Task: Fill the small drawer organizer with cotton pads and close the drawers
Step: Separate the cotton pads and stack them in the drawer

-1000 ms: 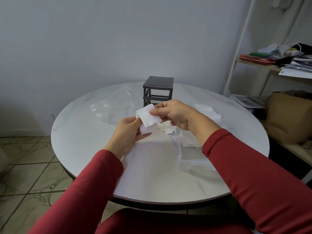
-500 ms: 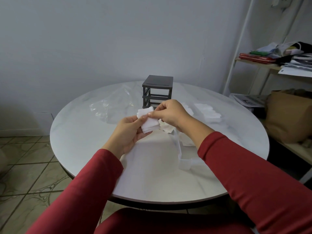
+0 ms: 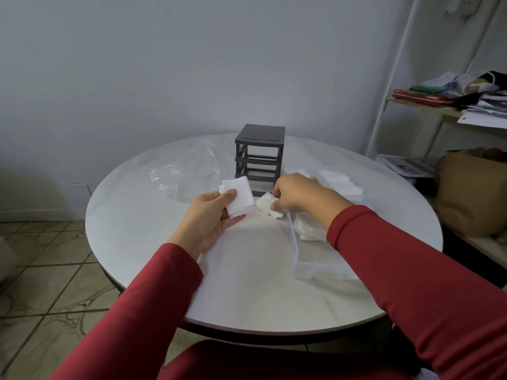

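Head view, surface. Round white marble-patterned table (image 3: 153,242), filling the middle of the frame. Dark grey plastic drawer frame (image 3: 259,154), upright at centre, toward the table's far edge, all slots open and without drawers. Crumpled clear plastic bag (image 3: 186,171), left of the frame, flat on the tabletop. Clear plastic drawer (image 3: 304,250), right of centre, lying on the table, partly hidden under the right forearm; white pads inside it (image 3: 311,229). Further heap of white cotton pads (image 3: 340,185), right of the frame, beyond the right wrist.

Hands. Left hand (image 3: 208,223), centre of frame, palm up, fingers and thumb curled round a stack of white square cotton pads (image 3: 238,198), raised just in front of the frame's lower left corner. Right hand (image 3: 299,196), just right of it, knuckles up, fingertips pinching a loose white cotton pad (image 3: 267,205) resting on the tabletop at the foot of the frame. Red long sleeves (image 3: 153,297) on both arms, entering from the lower edge.

Room. Plain pale grey-blue wall (image 3: 164,64) across the upper frame. Beige tiled floor (image 3: 41,270), lower left. White metal shelf rack (image 3: 395,86), upper right, with a red folder (image 3: 419,96) and stacked papers. Brown paper bag (image 3: 472,193), right edge, beside the table.
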